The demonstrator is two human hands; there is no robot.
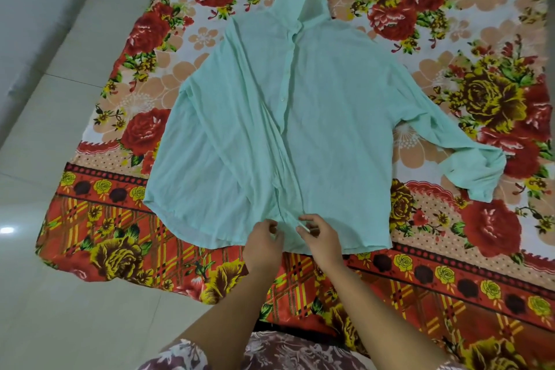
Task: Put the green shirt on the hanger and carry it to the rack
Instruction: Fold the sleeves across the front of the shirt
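— Where does the green shirt [285,129] lie?
— Flat on the floral sheet [450,69], front up. The hem is at the fingers and the collar is far beyond them.
— And the hands?
— The left hand [262,242] and right hand [319,237] each pinch the hem by the button strip.
— Room around?
— The sheet's edge runs left of the fingers, with tiled floor [60,129] past it.

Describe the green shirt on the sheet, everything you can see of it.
The green shirt is pale mint, thin and wrinkled, with collar, button placket and long sleeves. It lies flat, front up, on the floral sheet, collar away from the person. One sleeve stretches to the person's right; the other lies folded along the body. The left hand and right hand pinch the fabric at the placket's bottom, by the hem.
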